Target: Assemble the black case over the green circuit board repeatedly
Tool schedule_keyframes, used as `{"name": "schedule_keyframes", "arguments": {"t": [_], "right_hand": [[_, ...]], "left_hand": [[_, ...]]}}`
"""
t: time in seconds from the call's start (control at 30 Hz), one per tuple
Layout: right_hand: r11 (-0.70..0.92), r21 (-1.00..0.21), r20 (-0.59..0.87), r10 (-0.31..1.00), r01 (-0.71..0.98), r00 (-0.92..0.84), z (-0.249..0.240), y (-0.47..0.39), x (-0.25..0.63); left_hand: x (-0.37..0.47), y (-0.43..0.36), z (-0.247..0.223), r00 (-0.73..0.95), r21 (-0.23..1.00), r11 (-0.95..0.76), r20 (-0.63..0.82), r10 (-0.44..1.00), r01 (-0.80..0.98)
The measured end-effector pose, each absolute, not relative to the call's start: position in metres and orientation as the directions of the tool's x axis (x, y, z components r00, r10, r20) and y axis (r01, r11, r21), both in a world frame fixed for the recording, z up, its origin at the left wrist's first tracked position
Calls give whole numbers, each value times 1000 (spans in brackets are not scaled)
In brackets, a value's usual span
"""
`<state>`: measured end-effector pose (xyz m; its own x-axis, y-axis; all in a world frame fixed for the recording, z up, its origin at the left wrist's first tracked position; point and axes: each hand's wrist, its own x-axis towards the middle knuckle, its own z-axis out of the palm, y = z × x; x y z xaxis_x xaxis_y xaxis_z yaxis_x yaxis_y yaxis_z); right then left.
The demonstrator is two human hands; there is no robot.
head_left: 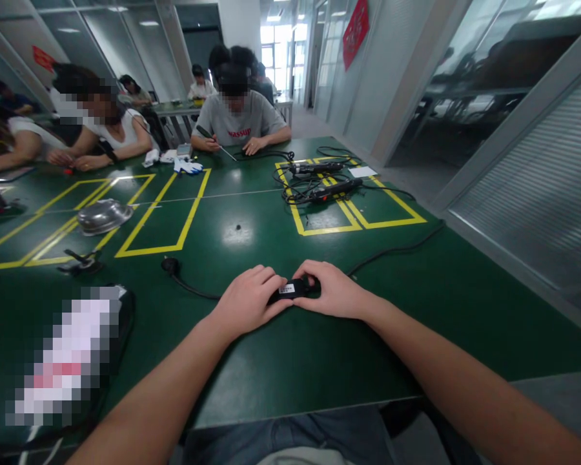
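Between my two hands, low over the green table (271, 361), is a small black box (288, 289) with a white label on its upper face. My left hand (252, 300) is closed round its left end, thumb along the top. At the other end my right hand (332, 290) grips it between thumb and fingers. A black cord (193, 290) runs left from under my left hand to a black plug (171, 265). Another black cable (392, 254) leads from behind my right hand toward the table's right edge. My fingers hide both ends of the box.
Two black corded tools (336, 189) with coiled cables lie beyond my hands, by yellow tape outlines (392, 223). To the left are a metal bowl (104, 216), a black clamp-like piece (81, 261) and a blurred-out object (68, 355). Opposite, a person (239, 119) holds a screwdriver (217, 143).
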<state>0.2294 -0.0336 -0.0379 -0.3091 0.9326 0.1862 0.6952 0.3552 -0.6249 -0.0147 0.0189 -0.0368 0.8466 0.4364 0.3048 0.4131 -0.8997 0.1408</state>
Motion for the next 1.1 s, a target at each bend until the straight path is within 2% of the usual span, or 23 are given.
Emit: {"name": "schedule_keyframes", "arguments": {"t": [0.1, 0.23, 0.4, 0.53, 0.73, 0.9, 1.1], "right_hand": [[394, -591, 207, 917, 704, -340, -39, -35, 229], [411, -564, 225, 911, 716, -346, -42, -36, 228], [398, -620, 209, 914, 676, -347, -45, -33, 229], [375, -659, 165, 918, 652, -361, -41, -27, 229], [343, -623, 71, 920, 703, -386, -28, -23, 226], [354, -612, 35, 905, 707, -423, -27, -12, 223], [347, -635, 15, 899, 690, -438, -29, -6, 227]], "left_hand": [[-14, 17, -39, 846, 123, -900, 309, 435, 418], [-12, 14, -41, 832, 178, -893, 325, 450, 413], [-13, 13, -43, 788, 258, -856, 337, 515, 449], [-14, 16, -43, 753, 416, -782, 280, 596, 464], [-14, 28, -36, 741, 623, -642, 144, 656, 448], [-9, 36, -27, 778, 652, -626, 86, 622, 429], [-8, 38, -30, 770, 672, -614, 101, 630, 414]]}}
